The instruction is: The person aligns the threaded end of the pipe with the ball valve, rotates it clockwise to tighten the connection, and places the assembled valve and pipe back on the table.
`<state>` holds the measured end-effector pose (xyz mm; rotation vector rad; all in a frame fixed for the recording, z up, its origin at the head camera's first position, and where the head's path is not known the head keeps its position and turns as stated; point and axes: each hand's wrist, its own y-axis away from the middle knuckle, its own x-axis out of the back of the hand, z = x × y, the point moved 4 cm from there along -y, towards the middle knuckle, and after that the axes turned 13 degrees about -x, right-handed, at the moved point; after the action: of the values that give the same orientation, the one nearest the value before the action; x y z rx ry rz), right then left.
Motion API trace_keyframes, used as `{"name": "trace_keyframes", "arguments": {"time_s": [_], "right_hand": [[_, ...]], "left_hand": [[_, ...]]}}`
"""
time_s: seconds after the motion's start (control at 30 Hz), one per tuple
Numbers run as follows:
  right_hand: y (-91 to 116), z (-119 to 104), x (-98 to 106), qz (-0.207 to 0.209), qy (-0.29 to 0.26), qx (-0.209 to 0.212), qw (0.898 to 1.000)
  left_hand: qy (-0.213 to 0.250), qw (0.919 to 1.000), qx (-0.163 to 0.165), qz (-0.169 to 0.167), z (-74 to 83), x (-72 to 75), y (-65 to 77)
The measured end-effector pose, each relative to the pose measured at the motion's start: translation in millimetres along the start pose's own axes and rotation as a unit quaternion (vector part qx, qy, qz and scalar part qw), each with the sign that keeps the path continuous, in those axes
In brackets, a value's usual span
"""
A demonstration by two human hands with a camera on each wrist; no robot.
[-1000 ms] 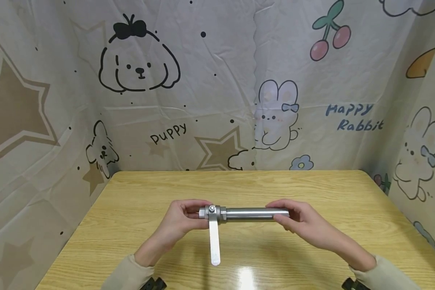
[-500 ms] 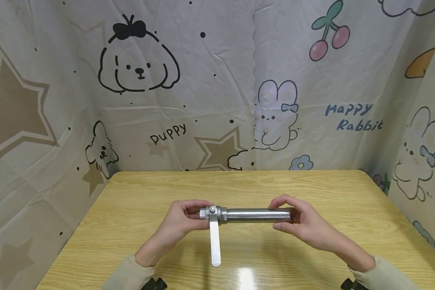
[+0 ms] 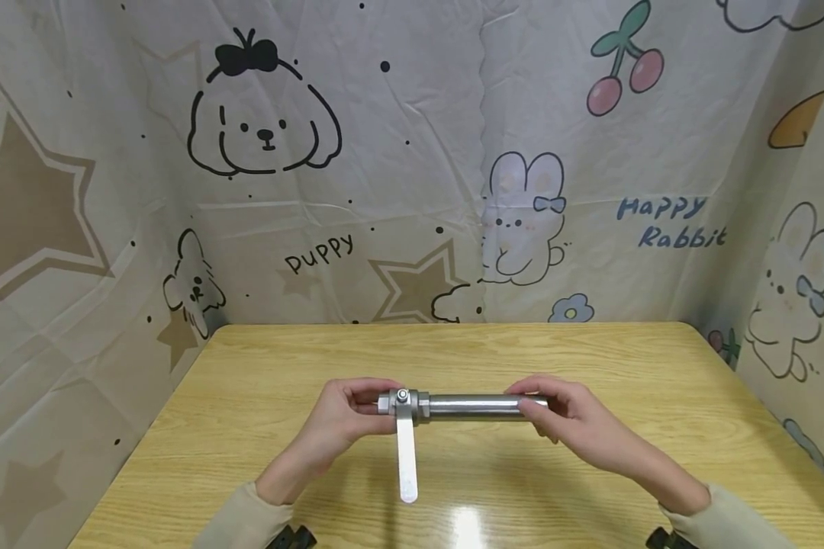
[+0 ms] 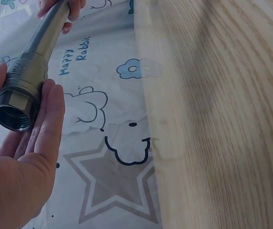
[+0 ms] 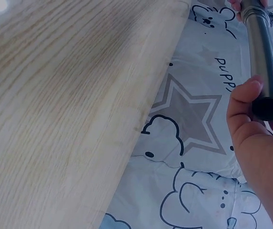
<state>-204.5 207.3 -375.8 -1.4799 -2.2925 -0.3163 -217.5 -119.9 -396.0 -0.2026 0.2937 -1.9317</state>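
A silver ball valve (image 3: 423,404) and a straight steel pipe (image 3: 477,406) form one level line above the table. My left hand (image 3: 343,415) grips the valve's body between thumb and fingers. The valve's flat lever (image 3: 407,465) points toward me. At the pipe's free end, my right hand (image 3: 577,419) pinches it, thumb in front and fingers behind. In the left wrist view, the valve's threaded opening (image 4: 13,116) faces the camera. The right wrist view shows the pipe's dark round end (image 5: 268,109) between thumb and fingers. The joint's inner threads are hidden.
Below the hands lies a wood-grain table (image 3: 453,351). A cloth with cartoon prints (image 3: 412,175) hangs behind it and along both sides. Light glares off the table near its front.
My right fingers were round the pipe's end, came off it half a second ago, and now pinch it again with the thumb higher up. The left hand and valve have hardly moved.
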Motion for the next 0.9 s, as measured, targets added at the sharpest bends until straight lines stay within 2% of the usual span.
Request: {"name": "trace_keyframes", "arguments": {"time_s": [0.3,0.77,0.9], "right_hand": [[-0.1,-1.0,-1.4,-0.003,-0.008,0.047,0.999],[-1.5,3.3,-0.8,-0.007,0.006,-0.007,1.0],[-1.9,1.0,-2.0,-0.006,0.012,-0.009,1.0]], "left_hand": [[0.002,1.0,-0.002,0.0,-0.5,-0.4,-0.8],[0.001,1.0,-0.003,-0.003,0.0,-0.6,-1.1],[-0.002,1.0,-0.004,-0.001,0.3,-0.6,-0.8]]}}
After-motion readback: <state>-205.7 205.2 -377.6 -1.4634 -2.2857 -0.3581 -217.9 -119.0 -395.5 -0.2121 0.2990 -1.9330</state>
